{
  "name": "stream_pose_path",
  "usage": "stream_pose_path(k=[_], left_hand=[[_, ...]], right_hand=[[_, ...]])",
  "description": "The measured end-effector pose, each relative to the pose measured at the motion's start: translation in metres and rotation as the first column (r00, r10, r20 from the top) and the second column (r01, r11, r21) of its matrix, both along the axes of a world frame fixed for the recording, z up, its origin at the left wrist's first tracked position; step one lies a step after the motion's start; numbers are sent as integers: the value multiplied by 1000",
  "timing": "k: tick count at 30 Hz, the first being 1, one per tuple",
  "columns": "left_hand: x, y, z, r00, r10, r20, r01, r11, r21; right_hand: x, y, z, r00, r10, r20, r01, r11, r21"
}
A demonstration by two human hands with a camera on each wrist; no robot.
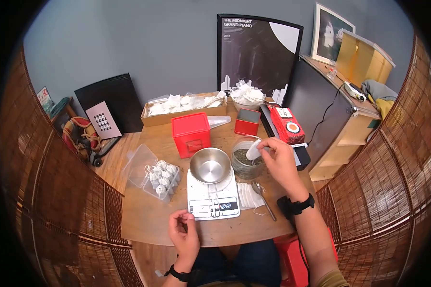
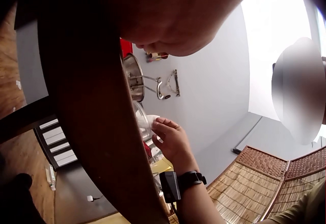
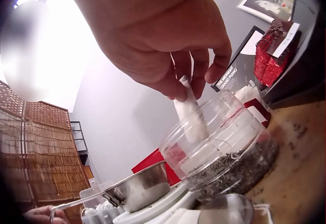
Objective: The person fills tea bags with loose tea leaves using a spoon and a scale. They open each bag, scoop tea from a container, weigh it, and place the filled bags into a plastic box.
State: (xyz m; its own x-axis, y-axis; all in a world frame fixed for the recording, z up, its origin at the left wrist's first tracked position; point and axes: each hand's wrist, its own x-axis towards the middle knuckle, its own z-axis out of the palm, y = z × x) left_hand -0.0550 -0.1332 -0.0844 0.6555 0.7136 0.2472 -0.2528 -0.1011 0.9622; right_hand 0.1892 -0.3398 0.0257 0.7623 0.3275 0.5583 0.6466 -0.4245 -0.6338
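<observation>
My right hand (image 1: 278,159) pinches a white tea bag (image 1: 254,151) between thumb and fingers, at the mouth of a clear jar (image 3: 224,117). Dark dried tea leaves (image 3: 232,170) lie in the bottom of that jar. The bag hangs upright, its lower end inside the rim in the right wrist view. My left hand (image 1: 184,237) rests at the table's front edge with loosely curled fingers, beside a white kitchen scale (image 1: 196,191). On the scale stands a steel pan (image 1: 209,165), its handle pointing toward me, apart from the left fingers.
Left of the scale, a clear plastic box (image 1: 170,192) holds several filled tea bags. Flat white bags (image 1: 246,195) and a spoon (image 1: 264,201) lie to the right. Behind stand a red tin (image 1: 190,134), a small red tin (image 1: 247,125) and a cardboard box (image 1: 151,120) of white bags.
</observation>
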Motion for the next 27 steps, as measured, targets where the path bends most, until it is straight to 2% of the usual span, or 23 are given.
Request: stream_pose_path(k=[5, 8, 15, 17, 21, 23, 24, 25, 27], left_hand=[[0, 1, 0, 1000, -6, 5, 6, 1000, 6], [0, 2, -1, 1000, -2, -9, 2, 1000, 29], [0, 2, -3, 1000, 10, -8, -10, 1000, 28], [1, 2, -2, 1000, 18, 1, -18, 999, 32], [2, 3, -3, 1000, 23, 12, -24, 998, 63], [2, 4, -4, 999, 31, 18, -32, 997, 68], [1, 4, -6, 1000, 15, -1, -15, 996, 88], [0, 5, -7, 1000, -3, -21, 5, 994, 108], [-1, 5, -6, 1000, -4, -19, 6, 995, 104]], right_hand=[[-5, 2, 11, 998, -60, 24, 62, 995, -78], [-3, 2, 8, 993, -81, 87, 83, 996, -17], [-1, 2, 5, 992, -83, 93, 89, 994, -69], [-2, 2, 7, 983, -117, 144, 132, 986, -98], [-2, 2, 7, 983, -93, 156, 108, 990, -90], [-4, 2, 13, 952, -54, 302, 97, 987, -129], [-3, 0, 12, 976, -8, 217, 52, 979, -195], [-3, 2, 10, 976, 0, 216, 44, 979, -199], [-7, 8, 13, 918, -107, 382, 133, 990, -42]])
